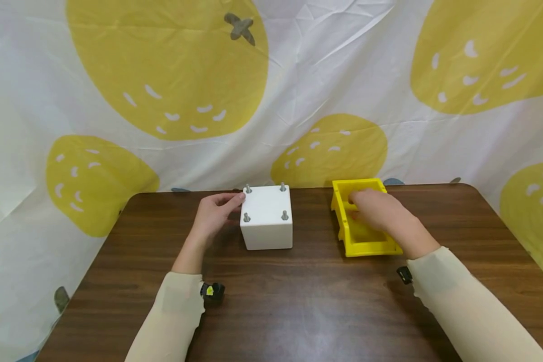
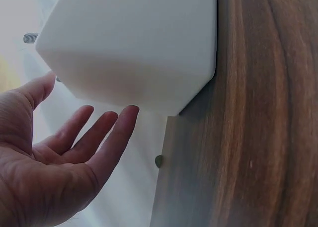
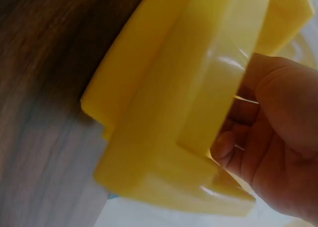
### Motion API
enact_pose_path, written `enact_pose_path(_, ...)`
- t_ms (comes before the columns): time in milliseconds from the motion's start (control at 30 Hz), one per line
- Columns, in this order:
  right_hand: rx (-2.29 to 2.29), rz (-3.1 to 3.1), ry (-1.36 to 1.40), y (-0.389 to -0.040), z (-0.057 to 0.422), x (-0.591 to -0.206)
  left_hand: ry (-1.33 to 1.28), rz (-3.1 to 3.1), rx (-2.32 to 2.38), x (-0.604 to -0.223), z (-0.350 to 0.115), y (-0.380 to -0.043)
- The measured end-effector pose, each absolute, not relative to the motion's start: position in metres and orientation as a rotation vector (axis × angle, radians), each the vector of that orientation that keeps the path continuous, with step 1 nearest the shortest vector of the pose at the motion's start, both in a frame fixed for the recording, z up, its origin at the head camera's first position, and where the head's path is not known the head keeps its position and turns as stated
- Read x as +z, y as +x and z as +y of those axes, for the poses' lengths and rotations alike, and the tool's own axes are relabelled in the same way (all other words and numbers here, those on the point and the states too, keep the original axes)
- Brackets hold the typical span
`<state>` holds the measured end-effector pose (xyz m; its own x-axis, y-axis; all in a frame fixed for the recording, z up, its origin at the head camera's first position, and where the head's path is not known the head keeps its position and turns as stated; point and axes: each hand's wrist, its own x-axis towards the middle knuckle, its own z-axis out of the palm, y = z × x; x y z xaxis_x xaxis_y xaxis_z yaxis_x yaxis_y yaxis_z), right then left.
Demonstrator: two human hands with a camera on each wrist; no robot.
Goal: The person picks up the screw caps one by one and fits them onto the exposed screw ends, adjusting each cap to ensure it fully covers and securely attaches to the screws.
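Observation:
A white block [image 1: 266, 217] stands on the table with a threaded metal bolt [image 1: 284, 215] sticking up near each corner of its top. At its left side is my left hand [image 1: 211, 213], thumb by the top edge near the back left bolt. The left wrist view shows that hand's fingers [image 2: 112, 142] spread and slightly bent beside the block's side, not wrapped round it. My right hand [image 1: 380, 211] reaches into a yellow plastic bin [image 1: 373, 249]. Its fingers [image 3: 223, 145] are curled, but the bin wall hides the tips and anything between them.
The dark wood table [image 1: 307, 301] ends just behind the block and bin. Beyond its back edge hangs a white cloth [image 1: 326, 60] with yellow fruit prints. Each wrist carries a small black camera [image 1: 213, 290].

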<state>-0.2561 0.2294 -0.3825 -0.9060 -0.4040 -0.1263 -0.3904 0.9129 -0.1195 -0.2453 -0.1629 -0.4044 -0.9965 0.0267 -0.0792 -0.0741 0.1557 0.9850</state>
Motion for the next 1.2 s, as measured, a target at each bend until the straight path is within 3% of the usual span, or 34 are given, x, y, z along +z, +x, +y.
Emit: enact_pose_path(1200,-0.090,2.894,-0.701,-0.262,0.232,-0.395,-0.091,2.312,1.993,-0.406,-0.150,-0.243)
